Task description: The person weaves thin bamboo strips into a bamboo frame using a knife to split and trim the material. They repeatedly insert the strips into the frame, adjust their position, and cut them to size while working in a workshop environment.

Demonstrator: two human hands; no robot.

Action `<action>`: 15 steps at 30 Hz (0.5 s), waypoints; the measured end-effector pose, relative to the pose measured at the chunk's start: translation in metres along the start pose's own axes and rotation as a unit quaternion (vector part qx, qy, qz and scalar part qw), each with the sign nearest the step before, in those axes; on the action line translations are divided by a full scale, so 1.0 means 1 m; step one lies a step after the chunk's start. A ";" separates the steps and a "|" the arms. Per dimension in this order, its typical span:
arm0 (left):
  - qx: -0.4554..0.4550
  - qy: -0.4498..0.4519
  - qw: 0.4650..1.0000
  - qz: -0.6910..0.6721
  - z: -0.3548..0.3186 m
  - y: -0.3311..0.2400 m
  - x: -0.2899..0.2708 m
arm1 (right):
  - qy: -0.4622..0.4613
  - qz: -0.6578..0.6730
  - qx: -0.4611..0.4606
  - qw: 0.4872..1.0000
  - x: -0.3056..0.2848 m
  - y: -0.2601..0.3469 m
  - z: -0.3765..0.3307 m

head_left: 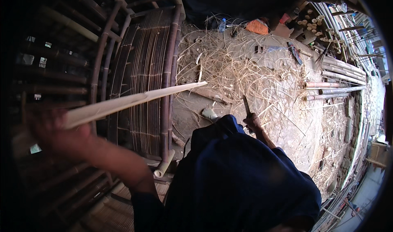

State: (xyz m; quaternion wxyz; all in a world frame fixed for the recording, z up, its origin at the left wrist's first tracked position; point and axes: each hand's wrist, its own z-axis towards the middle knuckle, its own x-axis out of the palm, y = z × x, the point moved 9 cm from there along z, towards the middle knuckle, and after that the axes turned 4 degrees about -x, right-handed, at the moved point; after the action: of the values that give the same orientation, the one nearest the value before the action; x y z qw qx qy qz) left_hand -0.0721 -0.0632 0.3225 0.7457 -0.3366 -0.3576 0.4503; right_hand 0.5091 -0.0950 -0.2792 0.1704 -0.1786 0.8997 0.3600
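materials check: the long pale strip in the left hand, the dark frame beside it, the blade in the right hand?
Pale strip: looks like split bamboo, raw and matte, cream-coloured with a tapering end. Dark frame: bamboo poles, going by the visible nodes, brown and aged or smoked; thin slats fill it. Blade: probably dull metal, dark and narrow; too small to be sure. Left hand is motion-blurred; right hand grips the blade's handle.

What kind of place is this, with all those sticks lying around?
Probably an outdoor bamboo workshop. Cut bamboo poles are stacked along one side, pale shavings cover the dirt ground, and a dark bamboo frame stands nearby. The left hand holds a split strip, the right hand a knife.
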 end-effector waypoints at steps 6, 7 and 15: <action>-0.064 0.202 0.952 -0.220 -0.112 0.005 0.067 | -0.011 0.088 -0.139 0.986 -0.005 0.081 -0.077; -0.033 0.226 0.948 -0.221 -0.122 0.014 0.071 | -0.007 0.061 -0.150 0.987 -0.006 0.096 -0.086; 0.019 0.295 0.934 -0.200 -0.193 0.036 0.079 | -0.059 -0.064 -0.482 0.872 0.010 0.259 -0.181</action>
State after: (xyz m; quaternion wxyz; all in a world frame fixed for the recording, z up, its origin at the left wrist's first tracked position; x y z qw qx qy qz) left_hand 0.1011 -0.0125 0.2115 0.8987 -0.3615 -0.1725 0.1788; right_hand 0.3526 -0.0495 -0.0081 0.1383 -0.2742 0.5898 0.7469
